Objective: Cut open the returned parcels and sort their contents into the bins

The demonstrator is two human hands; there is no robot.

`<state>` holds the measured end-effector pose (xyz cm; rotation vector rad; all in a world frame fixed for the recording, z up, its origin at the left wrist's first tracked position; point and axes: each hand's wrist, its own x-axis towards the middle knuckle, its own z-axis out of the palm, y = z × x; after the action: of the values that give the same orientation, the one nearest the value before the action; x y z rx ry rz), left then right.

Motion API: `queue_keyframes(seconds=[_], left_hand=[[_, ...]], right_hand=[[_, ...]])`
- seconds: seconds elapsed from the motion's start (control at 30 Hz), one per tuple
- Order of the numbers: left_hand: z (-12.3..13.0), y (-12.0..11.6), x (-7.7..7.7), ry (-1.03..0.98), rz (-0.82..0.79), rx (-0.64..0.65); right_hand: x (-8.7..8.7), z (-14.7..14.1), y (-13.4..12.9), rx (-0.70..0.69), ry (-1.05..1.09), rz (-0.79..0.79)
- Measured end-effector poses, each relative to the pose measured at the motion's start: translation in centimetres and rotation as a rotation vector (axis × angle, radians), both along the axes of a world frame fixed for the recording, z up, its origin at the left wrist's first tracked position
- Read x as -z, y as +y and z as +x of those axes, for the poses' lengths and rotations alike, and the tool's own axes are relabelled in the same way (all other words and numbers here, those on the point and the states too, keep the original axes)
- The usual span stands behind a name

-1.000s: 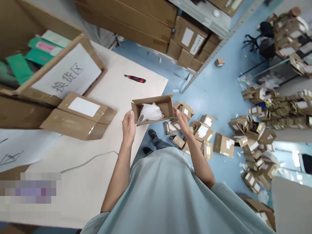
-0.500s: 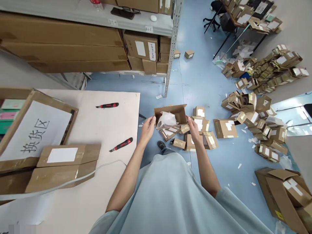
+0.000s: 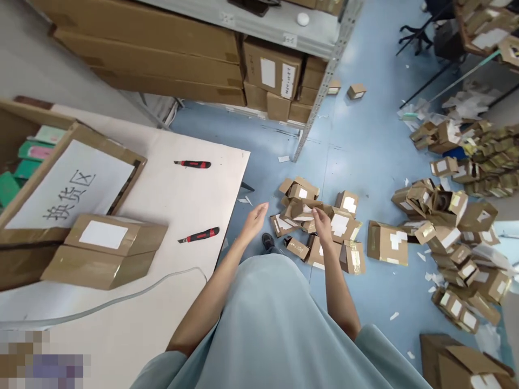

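Observation:
My left hand (image 3: 255,219) is in mid-air over the floor beside the table, holding nothing, its fingers stretched out. My right hand (image 3: 322,224) hovers above a pile of small cardboard boxes, fingers loosely extended with nothing visible between them. Below and between the hands lies a small open cardboard box (image 3: 306,209), partly hidden behind my right fingertips. Another opened carton (image 3: 300,190) with raised flaps rests on the far side of the pile. Nearer my feet sits a small taped box (image 3: 297,247).
On the white table (image 3: 162,200) at left lie two red-and-black utility knives (image 3: 192,164) (image 3: 198,235), a cable (image 3: 170,274), closed cartons (image 3: 109,251) and a labelled bin (image 3: 73,183). A metal shelf (image 3: 324,97) stands ahead. More discarded cartons (image 3: 387,242) cover the floor at right.
The open box with white plastic wrap has left both hands and dropped toward the floor pile. My hands have come apart from it. The view has turned slightly.

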<state>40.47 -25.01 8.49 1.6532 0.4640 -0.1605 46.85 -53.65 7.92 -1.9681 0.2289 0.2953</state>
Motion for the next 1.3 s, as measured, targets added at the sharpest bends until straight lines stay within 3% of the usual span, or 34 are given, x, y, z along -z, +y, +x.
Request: queue_keyframes(seconds=[0.2,0.37,0.53,0.67,0.87,0.93,1.1,1.3], left_hand=[[-6.6,4.5,2.6,0.112,-0.011,-0.305],[-13.4,7.5,2.3,0.139,-0.019,-0.657],[-20.8,9.6,1.3,0.129,-0.031,-0.982],[-26.5,10.3,1.3,0.132,-0.071,-1.164],[-34.3,10.8,1.3,0.077,-0.113,-1.32],[-36.9,11.1,1.0,0.06,-0.116,-1.344],[-43.4,12.5,-0.1,0.038,-0.087,-1.327],[-50.4,14.6,-1.6,-0.003,-0.032,-1.353]], right_hand=[[4.0,1.5,10.0,-0.497,0.088,0.056],[5.5,0.6,20.3,-0.972,0.191,0.075],[5.9,-3.8,30.8,-1.348,0.213,0.079],[5.5,-9.5,38.2,-1.502,0.235,0.115],[3.6,-18.8,46.3,-1.51,0.326,0.104],[3.0,-21.6,48.5,-1.406,0.43,0.075],[2.3,-26.7,53.6,-0.997,0.572,-0.059],[2.5,-30.1,55.4,-0.895,0.566,-0.113]])
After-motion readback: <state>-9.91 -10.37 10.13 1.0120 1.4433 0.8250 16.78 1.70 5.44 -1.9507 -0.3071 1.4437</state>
